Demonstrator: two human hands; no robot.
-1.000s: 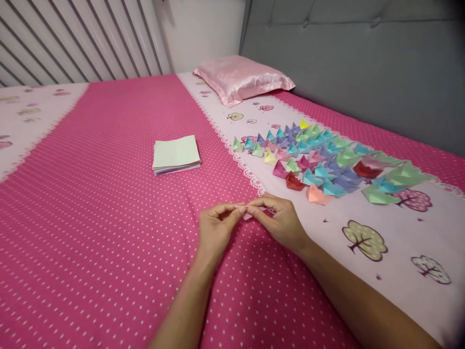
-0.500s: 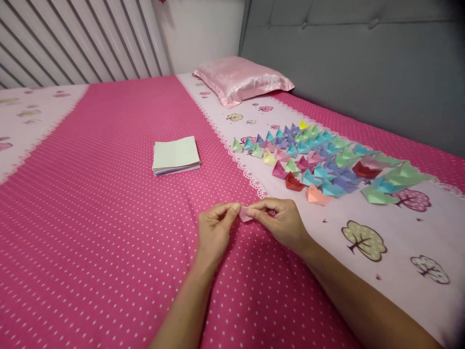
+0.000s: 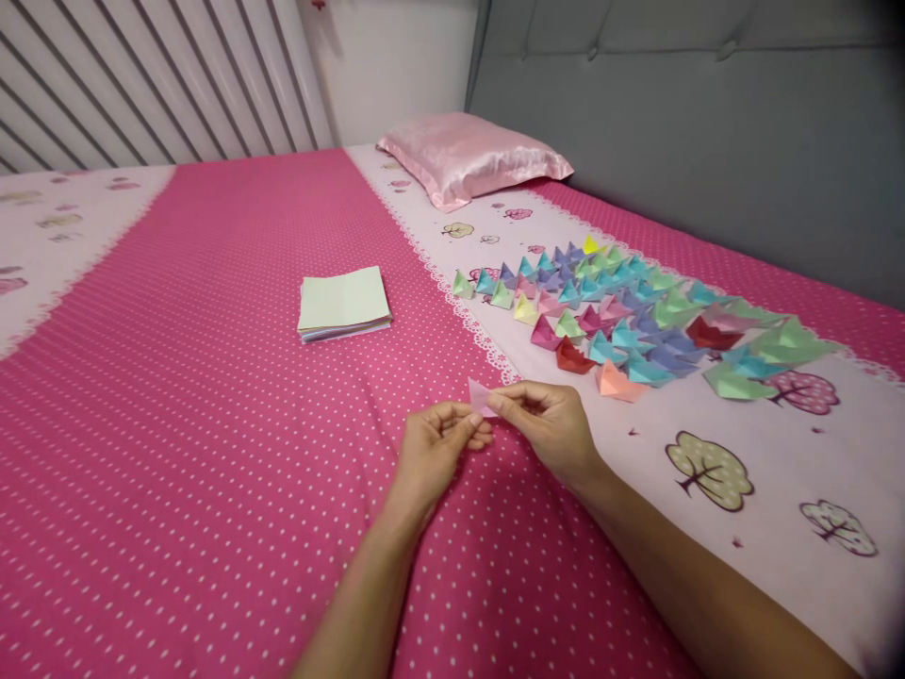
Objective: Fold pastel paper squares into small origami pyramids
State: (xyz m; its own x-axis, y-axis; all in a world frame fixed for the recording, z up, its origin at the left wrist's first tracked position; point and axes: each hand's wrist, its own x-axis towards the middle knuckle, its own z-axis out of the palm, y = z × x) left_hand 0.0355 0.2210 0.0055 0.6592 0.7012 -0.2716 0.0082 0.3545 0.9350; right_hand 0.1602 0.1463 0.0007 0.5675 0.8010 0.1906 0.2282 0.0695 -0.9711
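A small folded piece of pink paper (image 3: 480,396) is pinched between my left hand (image 3: 436,450) and my right hand (image 3: 551,429), just above the pink dotted bedsheet (image 3: 212,424). One corner of the paper sticks up above the fingertips. Both hands have their fingers closed on it. To the right, several folded paper boats (image 3: 622,311) in many colours lie in rows on the white tree-patterned strip (image 3: 742,443). An orange boat (image 3: 617,379) lies closest to my right hand.
A stack of square coloured paper (image 3: 343,303) with a pale green top sheet lies further back on the left. A pink satin pillow (image 3: 470,156) rests at the head of the bed. A grey padded headboard (image 3: 693,123) runs along the right.
The pink paper has been lifted and turned so that a corner now points up. Both hands shifted slightly to the right and closer together.
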